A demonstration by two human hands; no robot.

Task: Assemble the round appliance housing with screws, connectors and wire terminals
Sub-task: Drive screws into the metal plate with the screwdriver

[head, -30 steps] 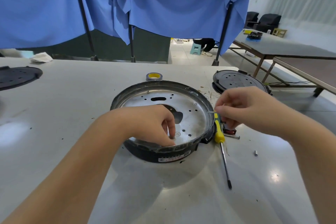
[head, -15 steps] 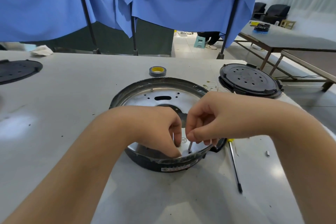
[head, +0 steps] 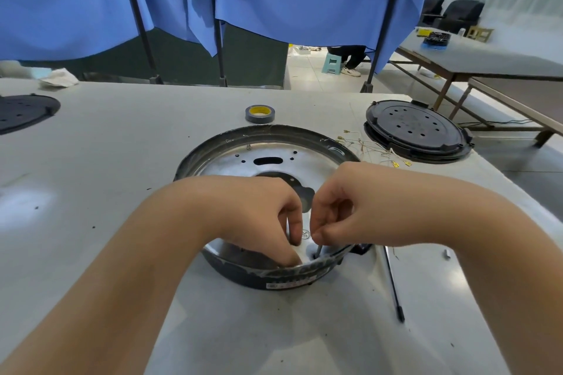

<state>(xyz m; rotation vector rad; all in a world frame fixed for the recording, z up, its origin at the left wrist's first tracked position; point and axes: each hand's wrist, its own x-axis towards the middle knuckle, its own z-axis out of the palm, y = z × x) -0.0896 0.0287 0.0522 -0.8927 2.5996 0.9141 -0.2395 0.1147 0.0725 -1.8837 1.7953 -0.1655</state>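
Note:
The round black housing [head: 213, 152] with a shiny metal plate inside lies on the grey table in the middle of the head view. My right hand [head: 344, 207] pinches a thin screw [head: 318, 250] and holds it upright at a hole near the plate's front rim. My left hand [head: 262, 216] is curled beside it, its fingertips pressing down on the plate; whether it holds anything is hidden. A screwdriver [head: 393, 286] lies on the table right of the housing, its handle hidden under my right wrist. Loose wires with yellow terminals [head: 374, 152] lie behind the housing.
A round black lid [head: 417, 131] sits at the back right, and a roll of grey tape [head: 260, 114] behind the housing. Another black disc [head: 21, 111] is at the far left. Blue curtains on poles close off the table's far edge.
My right hand came from the screwdriver at the housing's right side to the plate's front rim beside my left hand. It now holds the screw upright at the hole. The view shifted forward.

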